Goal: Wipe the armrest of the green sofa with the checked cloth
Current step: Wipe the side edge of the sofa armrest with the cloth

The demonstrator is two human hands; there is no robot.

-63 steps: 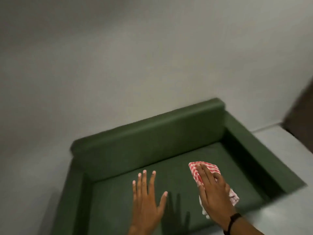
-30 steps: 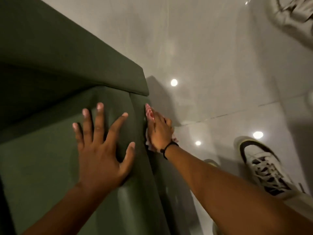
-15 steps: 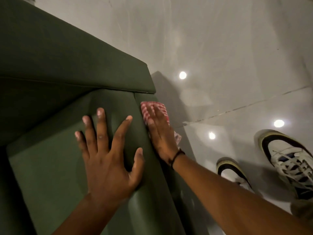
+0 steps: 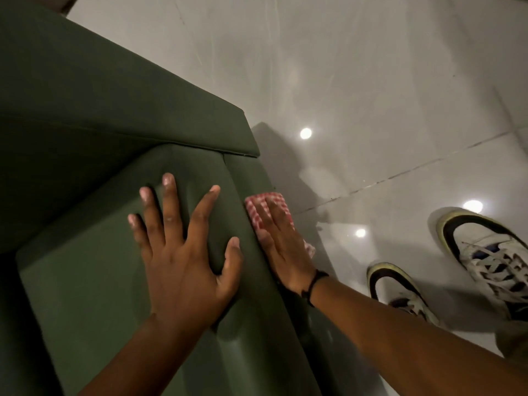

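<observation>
The person leans over the green sofa (image 4: 85,115), both arms reaching down. The left hand (image 4: 183,252) lies flat on the seat cushion (image 4: 85,281), fingers spread, its grip open and empty. Just to its right, the right hand (image 4: 281,247) presses the checked cloth (image 4: 255,208) flat against the armrest (image 4: 251,252), palm down with fingers straight rather than curled around it. A dark band (image 4: 313,282) circles that wrist. Two sneakers (image 4: 491,258) stand on the glossy floor (image 4: 371,81) to the right.
</observation>
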